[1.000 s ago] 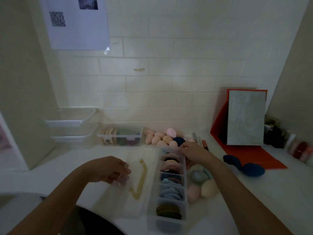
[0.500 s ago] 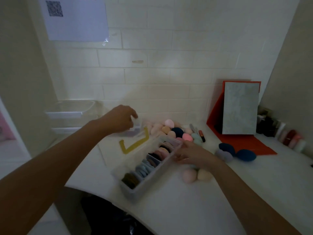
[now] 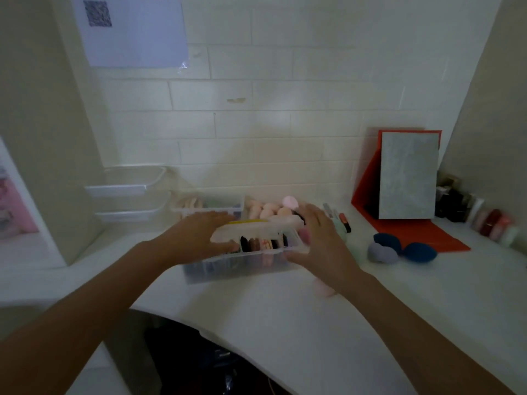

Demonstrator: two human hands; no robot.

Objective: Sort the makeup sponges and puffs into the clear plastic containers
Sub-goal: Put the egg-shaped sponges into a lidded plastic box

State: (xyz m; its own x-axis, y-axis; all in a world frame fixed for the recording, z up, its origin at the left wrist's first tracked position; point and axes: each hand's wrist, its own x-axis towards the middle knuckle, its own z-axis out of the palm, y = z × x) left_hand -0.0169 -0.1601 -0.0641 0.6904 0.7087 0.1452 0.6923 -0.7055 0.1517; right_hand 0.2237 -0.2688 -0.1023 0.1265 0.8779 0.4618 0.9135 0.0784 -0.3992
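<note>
A long clear divided container (image 3: 242,266) with several puffs in its compartments lies crosswise on the white counter. Its hinged lid (image 3: 256,228), with a yellow strip, is lowered almost onto it. My left hand (image 3: 196,235) grips the lid's left end, fingers on top and thumb beneath. My right hand (image 3: 319,240) holds the container's right end, thumb along the front. Peach and pink sponges (image 3: 269,210) are piled behind it. Two dark blue sponges (image 3: 420,252) and a grey sponge (image 3: 382,252) lie to the right. A pink sponge (image 3: 323,290) shows under my right wrist.
Two stacked clear tubs (image 3: 131,185) stand at the back left, with a small clear box of puffs (image 3: 205,205) beside them. An orange stand with a mirror (image 3: 407,181) leans at the back right, near small bottles (image 3: 484,220) and a lipstick (image 3: 345,223). The counter's curved front edge (image 3: 228,342) is near me.
The container has turned from lengthwise to crosswise. My left hand swung the open lid over and down onto it. My right hand moved to its right end.
</note>
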